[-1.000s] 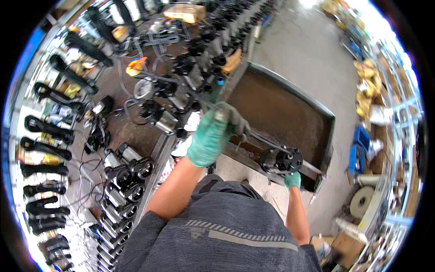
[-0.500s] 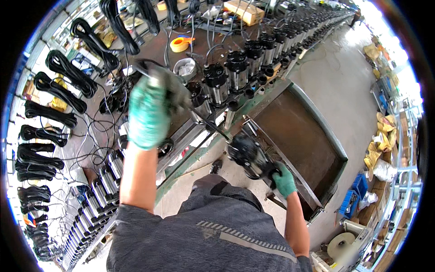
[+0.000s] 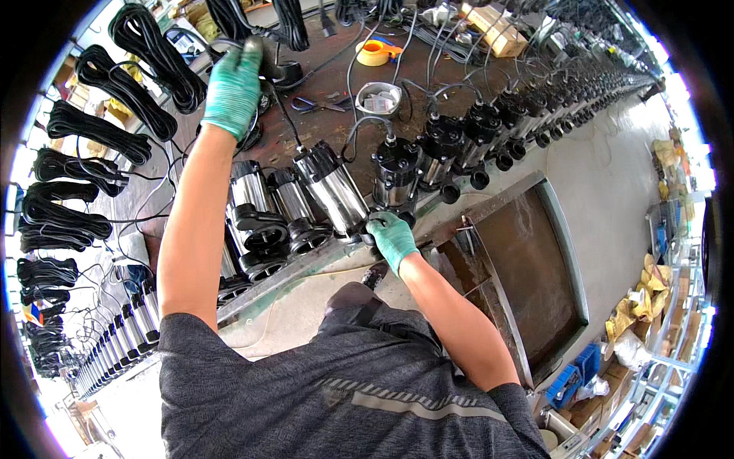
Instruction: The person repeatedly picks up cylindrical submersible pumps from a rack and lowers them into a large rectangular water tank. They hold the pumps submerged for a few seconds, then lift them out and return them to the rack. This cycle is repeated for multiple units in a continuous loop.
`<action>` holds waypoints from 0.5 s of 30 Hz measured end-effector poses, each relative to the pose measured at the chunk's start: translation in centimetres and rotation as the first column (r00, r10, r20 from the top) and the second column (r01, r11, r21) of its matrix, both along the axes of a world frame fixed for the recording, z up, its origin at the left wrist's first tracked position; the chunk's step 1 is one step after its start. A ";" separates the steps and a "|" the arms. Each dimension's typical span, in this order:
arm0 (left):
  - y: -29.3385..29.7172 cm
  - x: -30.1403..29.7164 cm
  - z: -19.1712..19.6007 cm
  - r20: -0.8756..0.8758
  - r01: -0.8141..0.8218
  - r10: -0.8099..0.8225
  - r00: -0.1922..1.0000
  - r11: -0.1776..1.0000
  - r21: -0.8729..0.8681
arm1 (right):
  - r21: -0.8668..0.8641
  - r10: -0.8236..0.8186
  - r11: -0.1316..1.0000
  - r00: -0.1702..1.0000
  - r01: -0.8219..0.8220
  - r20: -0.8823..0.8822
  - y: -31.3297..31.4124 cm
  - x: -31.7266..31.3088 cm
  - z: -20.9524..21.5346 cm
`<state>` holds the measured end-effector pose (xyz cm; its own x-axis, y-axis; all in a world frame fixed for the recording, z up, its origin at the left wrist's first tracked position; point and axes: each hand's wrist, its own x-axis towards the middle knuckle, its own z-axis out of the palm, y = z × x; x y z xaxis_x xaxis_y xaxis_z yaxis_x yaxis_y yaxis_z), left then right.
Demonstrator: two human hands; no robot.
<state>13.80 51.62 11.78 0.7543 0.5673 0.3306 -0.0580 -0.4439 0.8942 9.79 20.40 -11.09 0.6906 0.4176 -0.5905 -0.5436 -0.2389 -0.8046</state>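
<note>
My left hand (image 3: 233,88), in a green glove, is raised over the bench and closed on a black cable (image 3: 284,126) that runs down to a pump. My right hand (image 3: 391,239), also green-gloved, grips the black base end of a steel submersible pump (image 3: 334,191) lying tilted on the bench edge. Two more steel pumps (image 3: 256,210) lie beside it to the left. An upright black-topped pump (image 3: 396,170) stands just right of the held one.
A long row of black pumps (image 3: 535,115) runs along the bench to the far right. Coiled black cables (image 3: 107,115) hang at left. A tape roll (image 3: 375,52), scissors (image 3: 310,103) and a small bowl (image 3: 380,98) lie on the bench. A rusty metal trolley tray (image 3: 527,260) stands right of me.
The pump has come from the trolley onto the bench edge among the others. My left hand has lifted the cable further up and back. My right hand now grips the pump's base.
</note>
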 end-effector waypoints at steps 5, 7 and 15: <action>4.2 1.4 -11.3 -0.252 0.141 -0.126 0.960 0.989 0.041 | -0.395 0.355 0.894 0.871 -0.210 0.340 4.6 2.5 -0.5; 3.1 1.3 -14.0 -0.391 0.165 -0.094 0.915 0.975 0.151 | -0.345 0.394 0.897 0.854 -0.277 0.339 5.1 4.2 -0.5; 2.8 -1.2 -18.5 -0.616 0.233 -0.038 0.787 0.943 0.239 | 0.080 0.241 0.959 0.931 -0.271 0.274 -1.8 3.1 -3.9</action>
